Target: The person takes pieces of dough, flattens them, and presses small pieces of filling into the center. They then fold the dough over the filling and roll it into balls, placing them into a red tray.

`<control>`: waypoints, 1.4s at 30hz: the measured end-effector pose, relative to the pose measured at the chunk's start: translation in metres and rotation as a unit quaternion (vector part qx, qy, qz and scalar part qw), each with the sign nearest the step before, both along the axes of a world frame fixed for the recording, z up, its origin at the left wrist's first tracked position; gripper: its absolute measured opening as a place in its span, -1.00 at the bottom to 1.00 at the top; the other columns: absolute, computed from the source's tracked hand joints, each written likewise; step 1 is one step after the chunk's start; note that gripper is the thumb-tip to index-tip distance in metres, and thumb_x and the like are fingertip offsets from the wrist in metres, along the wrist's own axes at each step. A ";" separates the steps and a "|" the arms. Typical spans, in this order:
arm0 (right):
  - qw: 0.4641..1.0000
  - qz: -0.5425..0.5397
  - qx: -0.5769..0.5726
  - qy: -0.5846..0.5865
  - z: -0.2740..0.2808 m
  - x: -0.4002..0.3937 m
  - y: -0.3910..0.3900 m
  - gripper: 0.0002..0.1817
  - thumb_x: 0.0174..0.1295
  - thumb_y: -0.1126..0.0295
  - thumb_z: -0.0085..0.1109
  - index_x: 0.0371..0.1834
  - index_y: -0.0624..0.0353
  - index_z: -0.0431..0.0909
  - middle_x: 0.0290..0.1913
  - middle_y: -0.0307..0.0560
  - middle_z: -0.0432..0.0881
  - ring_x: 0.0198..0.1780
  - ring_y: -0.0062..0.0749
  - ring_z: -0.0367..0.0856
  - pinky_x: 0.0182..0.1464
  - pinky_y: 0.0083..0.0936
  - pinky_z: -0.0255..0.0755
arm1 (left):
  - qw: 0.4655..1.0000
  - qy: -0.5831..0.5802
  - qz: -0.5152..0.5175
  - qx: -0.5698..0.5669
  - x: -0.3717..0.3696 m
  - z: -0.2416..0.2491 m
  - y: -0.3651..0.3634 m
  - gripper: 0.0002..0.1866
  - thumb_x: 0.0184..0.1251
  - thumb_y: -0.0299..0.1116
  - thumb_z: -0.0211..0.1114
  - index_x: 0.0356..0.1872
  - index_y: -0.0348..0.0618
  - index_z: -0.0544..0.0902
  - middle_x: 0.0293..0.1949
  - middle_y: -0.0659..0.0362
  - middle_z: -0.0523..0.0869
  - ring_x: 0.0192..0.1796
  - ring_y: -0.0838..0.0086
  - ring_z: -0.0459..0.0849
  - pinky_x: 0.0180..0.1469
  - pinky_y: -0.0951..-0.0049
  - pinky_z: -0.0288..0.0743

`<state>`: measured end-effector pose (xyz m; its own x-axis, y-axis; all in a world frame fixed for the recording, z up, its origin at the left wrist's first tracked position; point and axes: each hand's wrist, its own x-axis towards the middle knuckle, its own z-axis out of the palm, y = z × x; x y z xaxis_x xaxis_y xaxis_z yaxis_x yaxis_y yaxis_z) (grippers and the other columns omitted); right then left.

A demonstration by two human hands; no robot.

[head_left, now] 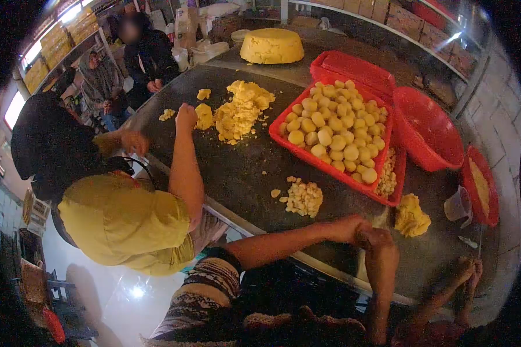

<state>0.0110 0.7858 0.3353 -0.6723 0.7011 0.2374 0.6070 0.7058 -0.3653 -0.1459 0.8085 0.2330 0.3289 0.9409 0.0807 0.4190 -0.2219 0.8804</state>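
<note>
My left hand (348, 229) and my right hand (381, 247) meet above the table's near edge, fingers curled against each other. Whatever they may hold is hidden by the fingers. Just beyond my left hand lies a pile of small pale pieces (304, 198), with a few loose bits beside it. To the right of my hands is a lump of yellow dough (412, 216). Behind them stands a red tray (330, 168) heaped with round dough balls (336, 124). It rests on another red tray containing small pale pieces (388, 173).
A co-worker in a yellow shirt (124, 214) reaches toward crumbled dough (243, 110) at left. Another person's hands (470, 269) are at lower right. A large dough block (272, 46), a red basin (428, 128) and a clear plastic cup (457, 206) stand on the dark table (237, 179).
</note>
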 end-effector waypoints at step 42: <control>0.962 -0.180 0.202 -0.023 -0.079 0.069 0.120 -0.62 0.17 0.47 0.00 0.09 0.24 0.43 0.18 0.18 0.41 0.17 0.07 0.40 0.19 -0.23 0.33 | 0.995 -0.064 0.033 0.068 0.003 0.009 -0.001 -0.58 0.37 -0.03 0.08 -0.45 -0.21 0.60 -0.48 0.08 0.57 -0.36 0.30 0.57 -0.30 0.28 0.43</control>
